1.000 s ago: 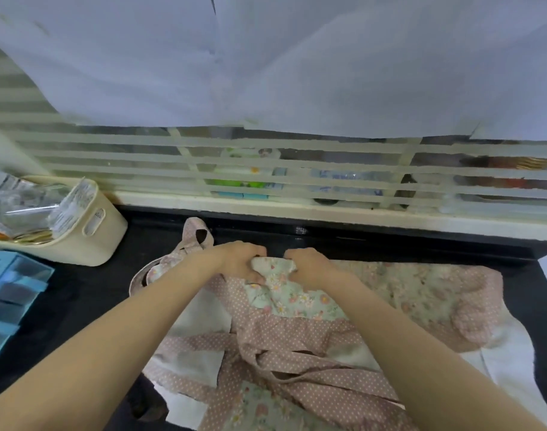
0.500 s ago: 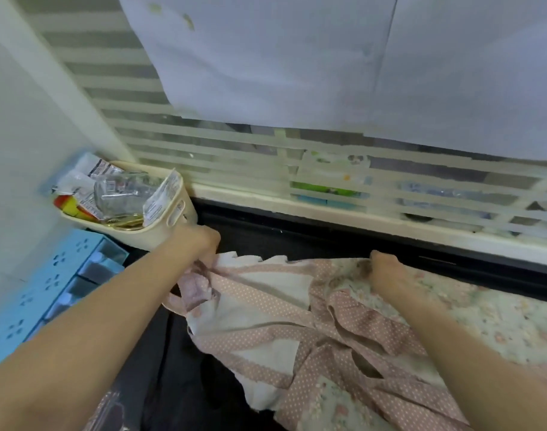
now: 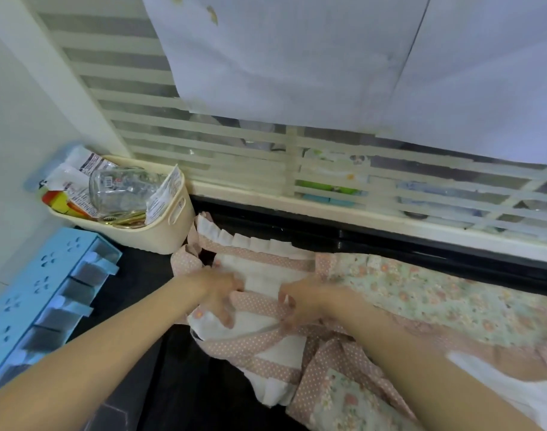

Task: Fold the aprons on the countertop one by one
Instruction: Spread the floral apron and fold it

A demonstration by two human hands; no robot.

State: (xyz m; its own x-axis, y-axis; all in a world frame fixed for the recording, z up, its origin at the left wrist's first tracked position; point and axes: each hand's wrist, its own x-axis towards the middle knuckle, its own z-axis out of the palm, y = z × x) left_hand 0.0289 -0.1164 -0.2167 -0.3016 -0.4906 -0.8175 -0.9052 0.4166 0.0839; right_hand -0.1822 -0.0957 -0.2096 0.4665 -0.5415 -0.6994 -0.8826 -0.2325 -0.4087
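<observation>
On the dark countertop [image 3: 178,368], below the slatted window, an apron [image 3: 262,309] lies spread and partly rumpled: white panels banded with pink dotted trim, a pleated white ruffle along its far edge, and floral green fabric [image 3: 427,293] running off to the right. Whether the floral cloth belongs to the same apron or to a second one beneath cannot be told.

Handling, as judged: the cloth is light, soft and limp, with no stiffness of its own; it will sag wherever unsupported and drag its loose straps along. The trim bands and hems are the firmest parts, so a hold on a banded edge or a corner should carry a fold more cleanly than a hold on an open panel. The smooth counter probably lets the fabric slide, so one hand pinning while the other draws seems advisable.

Left hand [image 3: 220,290]: lying on the apron's left portion, fingers spread and pointing down onto the white panel, pressing or smoothing; motion blur hides whether any fold is pinched. Right hand [image 3: 300,301]: on the pink band just right of the left hand, fingers curled and apparently gathering the trim. Both hands touch the apron near its middle, close together, with the ruffle beyond them.

A cream basket [image 3: 169,228] of packets stands just beside the ruffle's left end; a blue organiser [image 3: 38,293] sits further left.
</observation>
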